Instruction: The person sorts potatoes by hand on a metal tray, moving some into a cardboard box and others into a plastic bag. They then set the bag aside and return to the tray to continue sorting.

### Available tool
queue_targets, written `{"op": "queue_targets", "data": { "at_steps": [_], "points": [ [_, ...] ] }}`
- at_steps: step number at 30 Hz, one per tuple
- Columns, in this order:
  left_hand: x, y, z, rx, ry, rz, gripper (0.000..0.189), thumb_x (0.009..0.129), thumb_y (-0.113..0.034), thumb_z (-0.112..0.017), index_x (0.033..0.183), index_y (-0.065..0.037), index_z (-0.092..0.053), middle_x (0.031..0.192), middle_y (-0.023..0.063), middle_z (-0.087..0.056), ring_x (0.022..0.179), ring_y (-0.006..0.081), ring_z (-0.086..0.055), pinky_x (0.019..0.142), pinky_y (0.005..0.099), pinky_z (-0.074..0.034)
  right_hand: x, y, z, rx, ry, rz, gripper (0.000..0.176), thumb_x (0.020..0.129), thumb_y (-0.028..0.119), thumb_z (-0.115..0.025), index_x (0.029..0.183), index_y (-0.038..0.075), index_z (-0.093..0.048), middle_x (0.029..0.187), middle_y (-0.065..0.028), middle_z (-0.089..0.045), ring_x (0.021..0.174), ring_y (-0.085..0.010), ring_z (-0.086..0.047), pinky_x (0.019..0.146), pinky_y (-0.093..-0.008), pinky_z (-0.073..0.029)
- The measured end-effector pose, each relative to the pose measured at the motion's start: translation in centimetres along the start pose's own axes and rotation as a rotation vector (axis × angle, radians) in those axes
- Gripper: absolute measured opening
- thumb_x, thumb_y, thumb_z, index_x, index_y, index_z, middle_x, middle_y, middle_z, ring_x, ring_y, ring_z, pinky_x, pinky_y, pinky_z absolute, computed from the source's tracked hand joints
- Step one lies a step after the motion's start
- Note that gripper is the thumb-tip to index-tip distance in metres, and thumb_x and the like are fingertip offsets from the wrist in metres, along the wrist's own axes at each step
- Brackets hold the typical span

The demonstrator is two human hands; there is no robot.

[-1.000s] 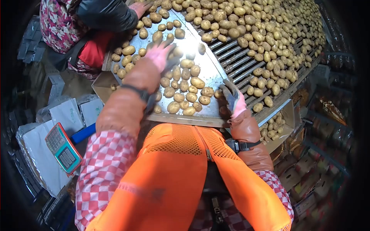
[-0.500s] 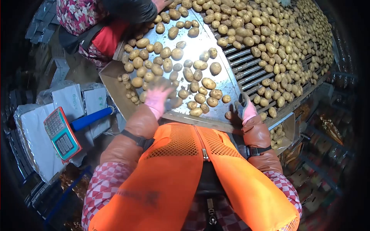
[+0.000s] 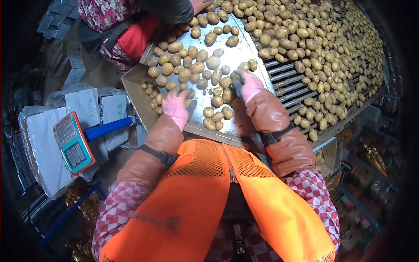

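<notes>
My left hand, in a pink glove with grey fingertips, reaches over the tray's left edge beside the cardboard box. Its fingers are apart over potatoes, slightly blurred. My right hand, gloved alike, lies low on the metal tray, its fingers extended against the right side of a small group of potatoes. No potato is visibly enclosed in it. Several potatoes rest near the front edge, between my hands.
A co-worker's hand is at the tray's far edge. Many potatoes lie on the slatted rack at the right. A cardboard box adjoins the tray's left side; a scale stands at the left.
My right hand has moved left and away from me, from the tray's right edge to its middle. Potatoes near the front are bunched farther left. My left hand has moved slightly within the potatoes.
</notes>
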State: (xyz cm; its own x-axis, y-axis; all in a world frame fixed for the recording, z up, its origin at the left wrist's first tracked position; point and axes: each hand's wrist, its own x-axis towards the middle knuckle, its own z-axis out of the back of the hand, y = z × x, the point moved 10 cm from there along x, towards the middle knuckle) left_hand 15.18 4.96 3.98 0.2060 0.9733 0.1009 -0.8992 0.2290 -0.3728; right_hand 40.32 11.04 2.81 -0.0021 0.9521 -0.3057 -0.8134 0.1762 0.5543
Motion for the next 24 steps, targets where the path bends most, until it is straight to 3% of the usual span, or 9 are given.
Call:
{"op": "queue_targets", "data": {
  "at_steps": [5, 7, 13, 17, 18, 19, 22, 23, 24],
  "points": [
    [2.9, -0.3, 2.2, -0.117, -0.002, -0.017, 0.034, 0.082, -0.015, -0.065, 0.115, -0.014, -0.069, 0.119, 0.0145, -0.066, 0.112, 0.0366, -0.06, 0.098, 0.0447, -0.047, 0.4, 4.3, -0.4, -0.296, -0.132, 0.054, 0.039, 0.087, 0.023, -0.07, 0.126, 0.017, -0.065, 0.118, -0.0162, -0.065, 0.111, -0.0324, -0.063, 0.099, -0.0398, -0.049],
    [4.7, -4.3, 0.3, -0.234, 0.161, -0.142, 0.044, 0.084, -0.004, -0.057, 0.127, -0.012, -0.063, 0.128, 0.0168, -0.062, 0.115, 0.0382, -0.059, 0.099, 0.0434, -0.048, 0.4, 2.7, -0.4, 0.237, 0.094, -0.282, 0.039, 0.086, 0.024, -0.072, 0.124, 0.016, -0.066, 0.12, -0.016, -0.064, 0.11, -0.0324, -0.064, 0.097, -0.0406, -0.05],
    [9.4, -7.5, -5.5, -0.012, 0.499, 0.164, 0.04, 0.094, -0.013, -0.047, 0.133, -0.015, -0.057, 0.127, 0.0196, -0.06, 0.117, 0.0369, -0.06, 0.098, 0.0455, -0.049, 5.0, -4.9, -3.6, 0.15, -0.173, -0.013, 0.035, 0.088, 0.017, -0.074, 0.12, 0.006, -0.065, 0.083, -0.0069, -0.067, 0.069, -0.016, -0.061, 0.06, -0.0305, -0.049],
    [10.6, -4.5, -7.3, -0.128, 0.513, 0.183, 0.038, 0.093, -0.031, -0.059, 0.13, -0.021, -0.06, 0.13, 0.0197, -0.06, 0.116, 0.0377, -0.06, 0.101, 0.0438, -0.047, -1.5, -2.1, -1.6, 1.187, 0.217, -0.227, 0.039, 0.094, 0.021, -0.061, 0.128, 0.003, -0.059, 0.092, -0.0093, -0.066, 0.08, -0.0156, -0.064, 0.068, -0.0267, -0.052],
    [10.5, -4.4, -7.5, -0.21, 0.561, 0.127, 0.037, 0.092, -0.033, -0.062, 0.127, -0.02, -0.061, 0.125, 0.0184, -0.063, 0.116, 0.0365, -0.06, 0.1, 0.0435, -0.047, -1.9, -1.7, -2.6, 1.488, 0.555, 0.065, 0.039, 0.095, 0.018, -0.058, 0.131, 0.002, -0.056, 0.092, -0.0087, -0.067, 0.081, -0.0174, -0.065, 0.07, -0.0269, -0.054],
    [10.1, -4.5, -7.6, -0.291, 0.612, 0.069, 0.036, 0.091, -0.035, -0.065, 0.124, -0.02, -0.063, 0.12, 0.017, -0.066, 0.115, 0.0352, -0.061, 0.099, 0.0433, -0.047, -4.6, -3.1, -1.7, 1.565, 0.205, -0.304, 0.039, 0.098, 0.021, -0.056, 0.131, 0.002, -0.054, 0.102, -0.0109, -0.067, 0.092, -0.0218, -0.067, 0.076, -0.0291, -0.057],
    [9.1, -2.3, -8.9, -0.81, 0.621, 0.302, 0.041, 0.092, -0.021, -0.068, 0.131, -0.015, -0.057, 0.094, 0.0103, -0.068, 0.078, 0.022, -0.065, 0.069, 0.0338, -0.053, -6.7, -3.6, -2.2, 1.28, 0.211, 0.072, 0.048, 0.1, 0.04, -0.055, 0.132, 0.005, -0.054, 0.126, -0.0154, -0.061, 0.114, -0.0291, -0.063, 0.086, -0.0384, -0.058],
    [7.8, -2.0, -9.1, -1.229, 0.616, 0.513, 0.045, 0.093, -0.016, -0.067, 0.136, -0.013, -0.054, 0.089, 0.0085, -0.066, 0.07, 0.0177, -0.062, 0.063, 0.0301, -0.052, -7.9, -4.4, -5.2, 1.954, 0.357, -0.394, 0.05, 0.1, 0.045, -0.055, 0.13, 0.004, -0.054, 0.126, -0.0157, -0.061, 0.107, -0.0294, -0.064, 0.086, -0.0409, -0.056],
    [7.7, -2.6, -7.4, -1.263, 0.612, 0.484, 0.049, 0.093, -0.013, -0.067, 0.138, -0.009, -0.05, 0.088, 0.0071, -0.064, 0.069, 0.0154, -0.06, 0.061, 0.0277, -0.051, -7.9, -5.1, -6.4, 1.883, 0.394, -0.39, 0.051, 0.1, 0.046, -0.054, 0.129, 0.005, -0.055, 0.127, -0.0157, -0.061, 0.103, -0.0296, -0.064, 0.085, -0.0425, -0.055]
  ]
}}
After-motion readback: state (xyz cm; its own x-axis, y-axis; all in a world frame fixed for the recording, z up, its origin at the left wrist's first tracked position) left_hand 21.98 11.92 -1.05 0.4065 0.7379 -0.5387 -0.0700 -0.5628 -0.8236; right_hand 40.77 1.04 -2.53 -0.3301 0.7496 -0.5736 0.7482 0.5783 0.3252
